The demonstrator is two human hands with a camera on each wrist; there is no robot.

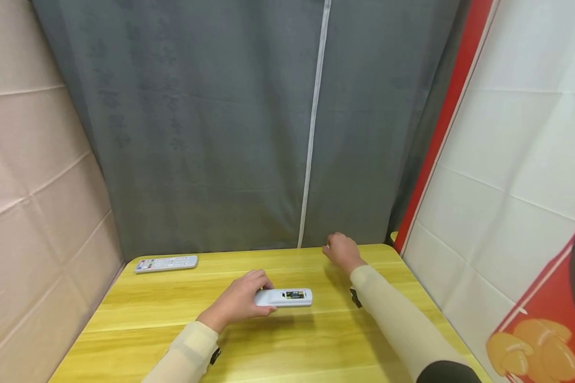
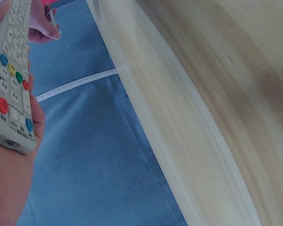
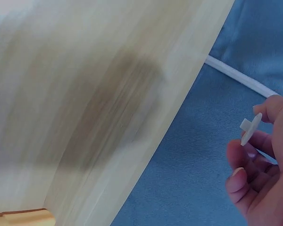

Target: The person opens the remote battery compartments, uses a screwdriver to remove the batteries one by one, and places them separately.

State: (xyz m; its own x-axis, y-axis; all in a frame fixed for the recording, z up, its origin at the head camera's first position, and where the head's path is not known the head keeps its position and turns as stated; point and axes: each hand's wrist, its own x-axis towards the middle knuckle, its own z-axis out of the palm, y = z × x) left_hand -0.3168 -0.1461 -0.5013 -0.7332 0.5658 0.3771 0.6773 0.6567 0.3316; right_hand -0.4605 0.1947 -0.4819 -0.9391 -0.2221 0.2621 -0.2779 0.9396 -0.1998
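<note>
My left hand (image 1: 241,299) grips one end of a white remote control (image 1: 280,304) above the table, back side up. Its battery compartment is uncovered, and batteries (image 1: 295,294) show inside. In the left wrist view the button side of this remote control (image 2: 12,80) appears, with red, blue, green and yellow keys. My right hand (image 1: 343,252) is raised over the far right edge of the table. Between thumb and fingers it pinches a small white battery cover (image 3: 252,128) with a little tab, apart from the remote control.
A second remote control (image 1: 166,263) lies button side up at the far left of the wooden table (image 1: 139,319). Behind the table hangs a grey curtain (image 1: 210,133) with a white strip. Pale cloth walls (image 1: 502,170) stand on both sides.
</note>
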